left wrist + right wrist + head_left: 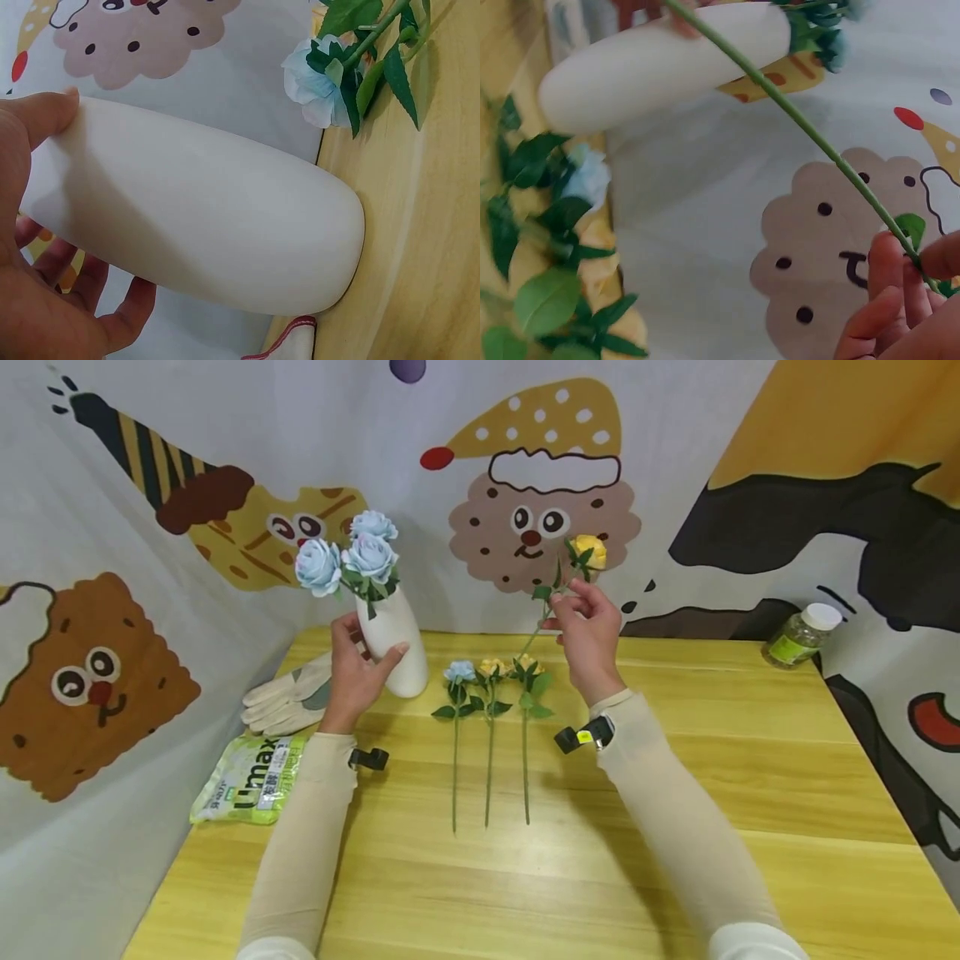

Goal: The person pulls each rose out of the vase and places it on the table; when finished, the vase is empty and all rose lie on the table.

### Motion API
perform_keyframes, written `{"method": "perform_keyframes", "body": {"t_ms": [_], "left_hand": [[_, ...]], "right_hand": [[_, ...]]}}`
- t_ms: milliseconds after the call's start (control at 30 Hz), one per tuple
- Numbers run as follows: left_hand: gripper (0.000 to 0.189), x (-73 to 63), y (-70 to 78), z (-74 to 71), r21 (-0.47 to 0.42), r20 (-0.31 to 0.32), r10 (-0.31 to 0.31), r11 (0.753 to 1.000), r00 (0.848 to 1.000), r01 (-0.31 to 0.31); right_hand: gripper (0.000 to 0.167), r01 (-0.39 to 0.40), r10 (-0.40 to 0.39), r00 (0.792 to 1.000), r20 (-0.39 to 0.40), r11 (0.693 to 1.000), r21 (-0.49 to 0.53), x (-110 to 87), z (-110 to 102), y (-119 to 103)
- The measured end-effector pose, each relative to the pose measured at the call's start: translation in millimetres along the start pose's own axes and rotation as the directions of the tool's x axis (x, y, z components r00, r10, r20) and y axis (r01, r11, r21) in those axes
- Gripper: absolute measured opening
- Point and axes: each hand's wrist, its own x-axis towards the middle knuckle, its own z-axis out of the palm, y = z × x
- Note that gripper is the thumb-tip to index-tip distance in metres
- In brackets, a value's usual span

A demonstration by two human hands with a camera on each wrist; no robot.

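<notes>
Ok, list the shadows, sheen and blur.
Head: pale sheen on the yellow wood-grain table, shadow beside the beige right sleeve; left wrist: shadow across the smooth white vase; right wrist: green leaves at left blurred, thin green stem crisper.

In the head view, the tall white rounded vase (396, 625) hides the lower stems of the pale blue ruffled roses (371, 555). The left hand (354, 675) and sleeve cover part of the white-and-grey fabric gloves (281, 706) and the right end of the lime-green plastic packet (251, 781). Label print on the clear white-capped jar (797, 639) at upper right is too small to read. The left wrist view's left edge cuts off the vase's mouth. In the right wrist view, leaves at lower left blur; the yellow rose (590, 552) is mostly out of sight at lower right, its green stem cropped at the top.
</notes>
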Motion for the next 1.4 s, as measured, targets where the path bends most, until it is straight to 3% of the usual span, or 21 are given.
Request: {"method": "perform_keyframes", "body": {"t_ms": [233, 500, 800, 1000, 1167, 1400], "left_hand": [[0.081, 0.3, 1.0, -0.2, -0.005, 0.013, 0.003, 1.000, 1.000, -0.003], [0.080, -1.2, -0.7, 0.4, 0.026, 0.000, 0.011, 1.000, 1.000, -0.011], [0.080, -1.9, 0.7, -1.3, 0.019, 0.007, 0.041, 0.999, 0.999, -0.042], [0.080, -0.5, 0.4, -1.8, 0.018, 0.009, 0.048, 0.999, 0.999, -0.048], [0.080, -0.6, 0.1, -2.2, 0.012, 0.010, 0.040, 0.999, 0.999, -0.040], [0.080, -1.1, 0.6, -1.6, 0.004, 0.013, 0.024, 1.000, 1.000, -0.024]], "right_hand": [[0.038, 0.022, -0.005, 0.996, 0.094, 0.983, -0.183, -8.1, -22.8, 14.9], [0.040, 0.037, 0.043, 0.974, 0.224, 0.939, -0.342, -13.2, -50.7, 30.7], [0.042, -0.017, 0.146, 0.952, 0.269, 0.902, -0.432, -16.8, -74.9, 55.5], [0.040, -0.022, 0.204, 0.938, 0.280, 0.841, -0.540, -19.3, -86.0, 70.6], [0.039, -0.062, 0.270, 0.916, 0.296, 0.826, -0.561, -19.2, -93.1, 82.4], [0.044, -0.153, 0.392, 0.862, 0.323, 0.806, -0.571, -19.1, -97.4, 96.2]]}}
